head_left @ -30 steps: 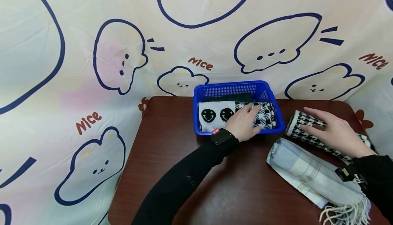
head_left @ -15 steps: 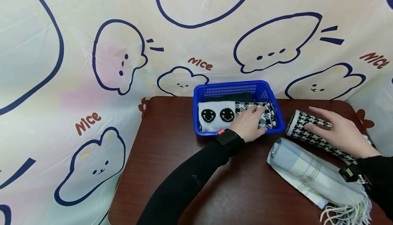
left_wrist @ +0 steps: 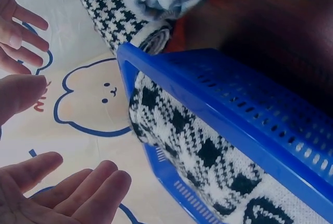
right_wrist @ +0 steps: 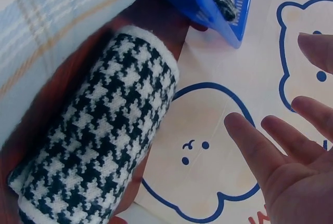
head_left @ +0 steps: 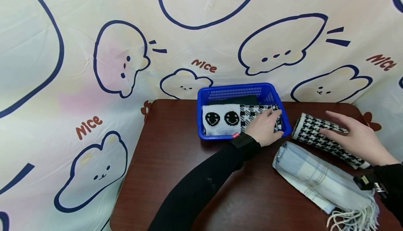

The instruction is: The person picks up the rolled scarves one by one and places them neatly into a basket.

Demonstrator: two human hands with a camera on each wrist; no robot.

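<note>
Houndstooth roll point(head_left: 321, 142) is what we have nearest our right hand point(head_left: 359, 141): black-and-white knit, lying aslant toward the far right corner of the desk point(head_left: 176, 161), with its pale-bordered end just beside the basket. That hand hangs over the roll with thumb and fingers apart, released, and from the right wrist we see a gap between the fingers and the knit. Our left hand point(head_left: 263, 129) is likewise released, fingers loosely extended and grasping nothing; from the head it overlaps the near right corner of the blue basket point(head_left: 217, 138), while from the left wrist its fingers stand apart from the rim. The basket sits at the far edge of the desk, well apart from the left corner. In it we have a folded knit point(head_left: 236, 119), white with two black smiling faces on the left part and black-and-white checks on the right, and behind that a dark green cloth point(head_left: 234, 100). Nearer to us than the roll, and running alongside it, lies a pale blue and white plaid scarf point(head_left: 321, 175), folded, its fringe point(head_left: 359, 217) toward the near right corner. Behind the desk's far edge hangs a pale backdrop point(head_left: 207, 0) with blue-outlined cartoon figures and the word "Nice".
</note>
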